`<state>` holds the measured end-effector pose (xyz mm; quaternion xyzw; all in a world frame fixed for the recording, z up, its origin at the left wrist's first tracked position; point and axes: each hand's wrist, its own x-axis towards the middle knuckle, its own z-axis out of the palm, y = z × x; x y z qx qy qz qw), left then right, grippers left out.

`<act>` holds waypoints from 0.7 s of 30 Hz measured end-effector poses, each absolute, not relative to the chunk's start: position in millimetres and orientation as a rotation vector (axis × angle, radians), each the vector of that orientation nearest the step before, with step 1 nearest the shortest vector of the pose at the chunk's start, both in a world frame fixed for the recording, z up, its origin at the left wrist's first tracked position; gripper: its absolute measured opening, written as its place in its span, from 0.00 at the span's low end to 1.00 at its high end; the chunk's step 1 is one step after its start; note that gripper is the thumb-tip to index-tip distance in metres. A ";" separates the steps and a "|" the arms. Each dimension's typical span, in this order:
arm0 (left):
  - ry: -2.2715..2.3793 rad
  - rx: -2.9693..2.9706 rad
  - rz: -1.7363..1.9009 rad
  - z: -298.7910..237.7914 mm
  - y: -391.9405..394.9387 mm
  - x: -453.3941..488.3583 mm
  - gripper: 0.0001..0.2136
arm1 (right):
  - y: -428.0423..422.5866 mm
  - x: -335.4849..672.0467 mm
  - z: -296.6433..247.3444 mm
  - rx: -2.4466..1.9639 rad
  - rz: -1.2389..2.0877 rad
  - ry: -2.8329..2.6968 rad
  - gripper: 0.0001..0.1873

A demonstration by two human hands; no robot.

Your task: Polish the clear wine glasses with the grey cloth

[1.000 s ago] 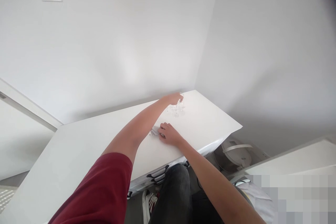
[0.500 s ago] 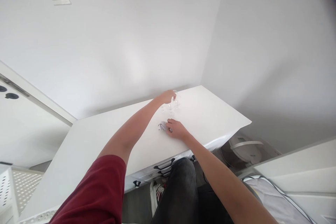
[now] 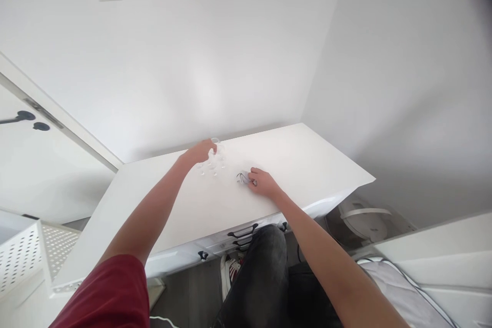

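Observation:
My left hand (image 3: 200,152) is closed at the far side of the white cabinet top (image 3: 161,215), its fingers on a clear see-through object (image 3: 216,141) with a round rim. Below the fingers, several shiny transparent bumps (image 3: 214,166) show against the white surface; whether they belong to the same object I cannot tell. Nearer me and to the right, my right hand (image 3: 263,183) rests low over the top. Its fingers pinch a small whitish crumpled piece (image 3: 243,178) with a dark curved line, perhaps a cloth.
Black-handled drawers (image 3: 242,236) form the cabinet's front, close to my knee (image 3: 265,261). A white wall (image 3: 230,51) rises behind. On the left are a door handle (image 3: 26,116) and a white perforated rack (image 3: 23,256). A lidded bin (image 3: 365,220) stands right.
My left hand has moved left along the cabinet top, and the clear object has shifted with it. My right hand stays in nearly the same place. The view has turned slightly.

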<state>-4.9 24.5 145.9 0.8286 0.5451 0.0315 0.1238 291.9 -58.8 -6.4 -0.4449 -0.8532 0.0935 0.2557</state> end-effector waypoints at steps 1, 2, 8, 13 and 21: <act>1.630 2.372 0.072 147.1 19.3 -17.4 0.16 | -58.7 291.9 -6.3 -1.207 0.255 -2.311 0.06; 1.669 2.334 0.058 148.8 13.9 -29.3 0.16 | -58.5 291.9 -6.2 -1.210 0.257 -2.307 0.06; 1.867 2.258 -0.097 158.4 -15.1 -80.7 0.17 | -56.7 290.9 -7.5 -1.232 0.304 -2.284 0.08; 1.931 2.222 -0.043 161.3 -30.4 -100.9 0.17 | -58.1 289.5 -7.6 -1.244 0.323 -2.252 0.08; 2.029 2.188 -0.078 162.3 -41.4 -116.9 0.17 | -61.4 289.0 -4.3 -1.307 0.330 -2.216 0.08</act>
